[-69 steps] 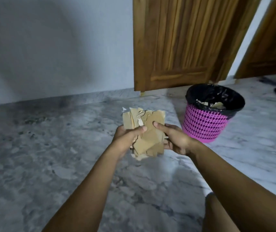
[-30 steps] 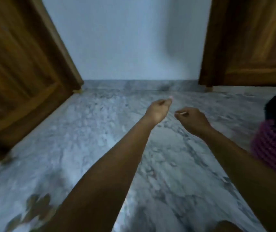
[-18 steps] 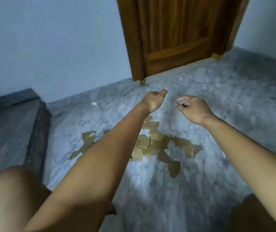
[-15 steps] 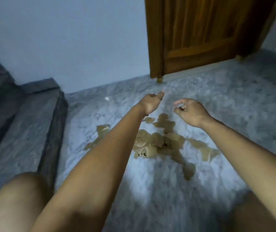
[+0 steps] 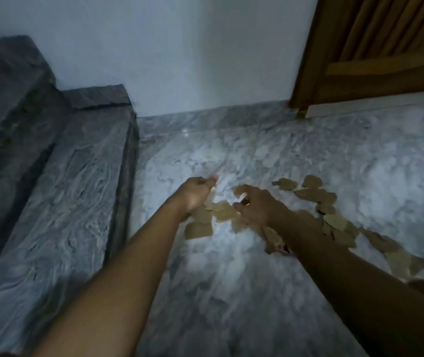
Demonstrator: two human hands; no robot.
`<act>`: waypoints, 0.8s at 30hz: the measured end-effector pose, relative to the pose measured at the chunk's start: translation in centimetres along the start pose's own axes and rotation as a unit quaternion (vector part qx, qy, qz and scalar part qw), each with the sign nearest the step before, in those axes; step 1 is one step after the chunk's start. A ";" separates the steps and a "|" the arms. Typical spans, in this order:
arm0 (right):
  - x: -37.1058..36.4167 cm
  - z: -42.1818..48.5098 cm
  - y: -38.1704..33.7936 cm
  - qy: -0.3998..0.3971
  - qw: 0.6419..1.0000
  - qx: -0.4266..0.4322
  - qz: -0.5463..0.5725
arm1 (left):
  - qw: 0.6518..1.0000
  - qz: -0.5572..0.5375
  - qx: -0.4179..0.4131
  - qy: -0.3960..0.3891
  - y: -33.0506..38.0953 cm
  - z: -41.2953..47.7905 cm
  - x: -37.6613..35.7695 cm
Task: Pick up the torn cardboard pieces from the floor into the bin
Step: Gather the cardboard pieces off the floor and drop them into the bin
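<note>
Reaching toward the torn cardboard pieces (image 5: 334, 221), I judge the task incomplete. A scatter of brown pieces lies on the marble floor (image 5: 231, 292), running from directly under my hands at the centre out to the near right. No visible piece is lifted. The bin is not in view, so neither its contents nor its direction from here can be assessed. Left hand (image 5: 196, 195): fingers curled toward the palm, thumb pointing forward, nothing visible in its grasp, positioned over the left end of the scatter. Right hand (image 5: 258, 206): partly spread, fingers bent like a claw with the thumb apart, positioned over the middle pieces and gripping nothing that I can see. Motion blur prevents confirming whether either hand touches the cardboard beneath it. My right forearm covers several pieces, and overlapping edges merge in the dim light, so no reliable count is possible. On the dark stone steps (image 5: 64, 202) at the left I can make out no cardboard. Remaining work, in my estimate: gather every piece shown, carry it to the bin, deposit it.
</note>
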State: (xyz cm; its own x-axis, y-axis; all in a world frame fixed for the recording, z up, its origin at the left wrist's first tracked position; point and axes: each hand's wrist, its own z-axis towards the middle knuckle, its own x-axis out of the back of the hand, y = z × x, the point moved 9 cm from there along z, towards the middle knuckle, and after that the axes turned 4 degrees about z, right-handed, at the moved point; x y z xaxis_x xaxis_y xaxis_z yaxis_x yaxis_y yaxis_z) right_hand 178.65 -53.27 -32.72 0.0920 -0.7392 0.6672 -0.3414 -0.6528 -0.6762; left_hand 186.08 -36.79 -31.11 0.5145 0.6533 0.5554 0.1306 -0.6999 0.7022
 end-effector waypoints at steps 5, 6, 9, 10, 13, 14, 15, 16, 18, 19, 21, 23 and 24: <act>-4.6 4.8 -0.6 -0.063 0.996 -0.022 -0.059 | 0.999 -0.026 0.003 -0.024 -3.8 4.1 1.3; -5.3 5.6 -0.3 -0.075 0.994 -0.027 -0.069 | 0.999 -0.031 0.007 -0.021 -4.5 4.9 1.3; -7.2 8.3 1.2 -0.094 0.990 -0.027 -0.098 | 1.000 -0.009 0.029 -0.007 -7.4 7.8 1.2; -7.8 9.2 1.7 -0.097 0.989 -0.021 -0.106 | 0.999 0.001 0.038 -0.001 -8.3 8.7 1.1; -9.1 12.0 3.3 -0.105 0.987 -0.003 -0.124 | 0.997 0.038 0.059 0.019 -10.0 11.3 1.3; -9.2 12.7 3.5 -0.108 0.986 0.004 -0.129 | 0.997 0.046 0.067 0.020 -10.2 11.9 1.4; -9.4 13.5 3.7 -0.114 0.985 0.011 -0.127 | 0.996 0.050 0.075 0.022 -10.2 12.3 1.5; -9.5 14.1 3.6 -0.124 0.984 0.019 -0.130 | 0.995 0.051 0.083 0.025 -10.3 12.5 1.9; -9.8 15.2 3.3 -0.144 0.979 0.037 -0.139 | 0.993 0.049 0.096 0.045 -10.3 12.8 2.7; -10.0 15.6 2.9 -0.153 0.976 0.051 -0.147 | 0.992 0.047 0.106 0.053 -10.3 12.8 3.2; -10.6 15.8 2.1 -0.174 0.966 0.080 -0.174 | 0.989 0.062 0.123 0.060 -10.8 12.5 3.6; -11.5 15.8 1.3 -0.197 0.956 0.100 -0.193 | 0.985 0.100 0.133 0.053 -11.8 12.4 3.4; -12.5 15.7 1.0 -0.222 0.946 0.112 -0.209 | 0.983 0.120 0.135 0.044 -12.6 12.6 3.0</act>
State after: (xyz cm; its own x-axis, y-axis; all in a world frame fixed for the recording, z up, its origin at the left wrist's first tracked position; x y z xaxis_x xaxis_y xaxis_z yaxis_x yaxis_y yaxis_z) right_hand 191.87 -47.29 -46.69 0.5753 -0.3732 0.7278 0.0136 -0.8854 -0.4647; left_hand 196.67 -29.66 -43.94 0.4835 0.4749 0.7353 0.2412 -0.8798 0.4097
